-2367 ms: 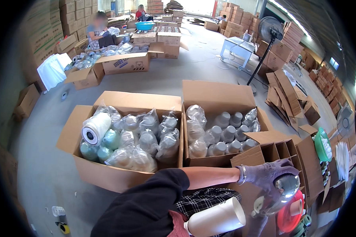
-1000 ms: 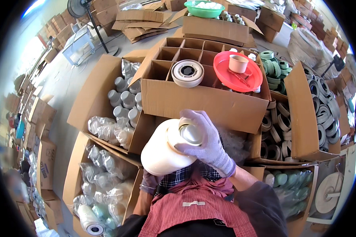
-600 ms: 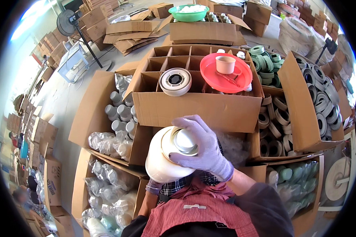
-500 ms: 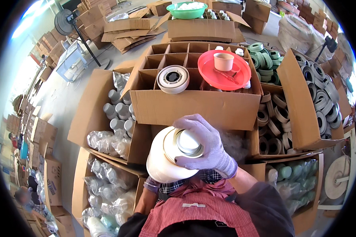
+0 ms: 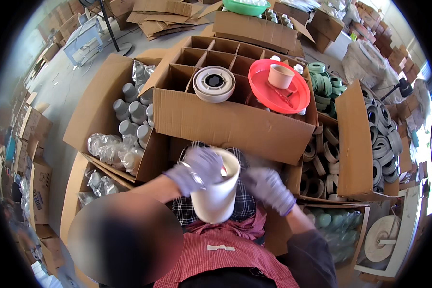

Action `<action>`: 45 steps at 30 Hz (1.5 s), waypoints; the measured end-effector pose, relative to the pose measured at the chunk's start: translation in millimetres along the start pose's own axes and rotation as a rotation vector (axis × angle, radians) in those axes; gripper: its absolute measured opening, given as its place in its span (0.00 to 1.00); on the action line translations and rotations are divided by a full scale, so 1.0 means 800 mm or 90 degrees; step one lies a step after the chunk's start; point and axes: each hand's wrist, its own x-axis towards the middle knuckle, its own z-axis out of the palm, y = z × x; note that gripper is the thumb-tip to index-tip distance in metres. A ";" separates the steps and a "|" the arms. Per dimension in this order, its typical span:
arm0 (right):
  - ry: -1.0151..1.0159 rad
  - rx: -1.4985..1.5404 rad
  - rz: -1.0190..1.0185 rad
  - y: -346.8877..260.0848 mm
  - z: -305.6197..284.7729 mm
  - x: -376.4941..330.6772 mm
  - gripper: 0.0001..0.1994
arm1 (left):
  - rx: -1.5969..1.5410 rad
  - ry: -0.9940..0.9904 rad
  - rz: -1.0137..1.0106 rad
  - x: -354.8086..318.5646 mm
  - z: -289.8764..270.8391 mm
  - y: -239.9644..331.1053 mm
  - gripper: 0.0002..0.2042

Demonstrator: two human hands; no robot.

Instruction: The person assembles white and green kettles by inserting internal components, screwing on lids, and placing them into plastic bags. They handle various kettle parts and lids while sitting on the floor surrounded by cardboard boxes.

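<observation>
Head view: the left hand (image 5: 197, 168) in a pale glove grips the rim of a cream cup (image 5: 220, 192), fingers curled over its open top, held upright at the lap. The right hand (image 5: 270, 188), blurred, hovers just beside it, fingers loosely spread, below the divided box (image 5: 230, 126).

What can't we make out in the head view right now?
- Left hand: motion-blurred at the cream container rim; the grip is unclear.
- Right hand: blurred, so contact with the container cannot be told.
- Container's inside: hidden by the left hand.
- Divided box: some cells hidden by the red plate and the ribbed round lid.
- Lower left: a blurred patch hides the left upper arm.
</observation>
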 end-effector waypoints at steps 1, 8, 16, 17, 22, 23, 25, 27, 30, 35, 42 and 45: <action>0.107 -0.069 -0.021 -0.010 -0.033 0.032 0.08 | -0.038 -0.069 0.049 0.007 0.001 0.014 0.22; 0.346 -0.413 -0.168 0.000 -0.034 0.265 0.34 | -0.227 -0.121 0.029 0.045 0.036 -0.013 0.30; 0.276 -0.098 -0.315 -0.033 -0.065 0.184 0.32 | -0.998 0.474 -0.242 -0.039 0.092 -0.081 0.21; 0.172 -0.078 -0.298 -0.044 -0.071 0.159 0.32 | -0.986 0.490 -0.188 -0.043 0.107 -0.088 0.25; -0.005 0.097 -0.303 -0.049 -0.030 0.087 0.28 | -1.070 0.270 0.138 -0.028 0.104 -0.061 0.51; -0.003 0.202 -0.281 -0.052 -0.023 0.081 0.19 | -0.915 0.286 0.138 -0.028 0.104 -0.062 0.48; 0.060 0.357 -0.185 -0.060 -0.028 0.071 0.15 | -0.827 0.274 0.121 -0.031 0.101 -0.063 0.41; 0.164 0.313 -0.106 -0.065 -0.028 0.068 0.14 | -0.958 0.224 0.094 -0.037 0.093 -0.061 0.35; 0.133 0.348 -0.023 -0.043 0.002 0.073 0.19 | -0.958 0.254 0.098 -0.038 0.093 -0.063 0.31; 0.157 0.298 -0.037 -0.058 0.016 0.064 0.14 | -0.903 0.317 0.083 -0.045 0.095 -0.054 0.33; 0.083 0.435 -0.282 0.004 0.058 0.088 0.15 | -0.402 0.390 -0.088 -0.089 0.076 0.019 0.30; 0.087 0.407 -0.218 0.004 0.055 0.077 0.19 | -0.668 0.402 -0.092 -0.070 0.090 0.002 0.26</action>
